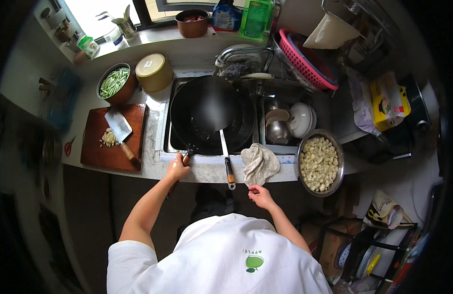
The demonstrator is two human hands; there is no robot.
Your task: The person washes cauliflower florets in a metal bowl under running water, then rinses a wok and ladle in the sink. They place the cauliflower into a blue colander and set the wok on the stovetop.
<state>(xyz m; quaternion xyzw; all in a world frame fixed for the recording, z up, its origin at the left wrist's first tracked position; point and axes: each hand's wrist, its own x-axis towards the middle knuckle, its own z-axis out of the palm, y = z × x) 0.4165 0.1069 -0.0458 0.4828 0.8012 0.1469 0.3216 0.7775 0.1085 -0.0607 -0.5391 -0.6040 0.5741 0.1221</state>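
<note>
A large black wok [226, 137] rests over the left sink basin below the chrome faucet [244, 51]. My left hand [177, 168] is closed around the wok's wooden handle [186, 159]. Inside the wok lies a metal spatula [224, 143] whose black and wooden handle leans out over the counter's front edge; its head is blurred. My right hand [261, 197] is at the lower corner of a crumpled beige cloth [260, 164], fingers bent against it; whether they pinch it cannot be told. A steel bowl of cut cauliflower [319, 165] stands right of the cloth.
Left, a cleaver [118, 125] and chopped garlic [109, 137] lie on a wooden cutting board [92, 154]. Behind are a pot of cut green beans [115, 82] and an upturned tan container [154, 71]. Bowls and plates [300, 119] fill the right basin, beside a pink basket [303, 62].
</note>
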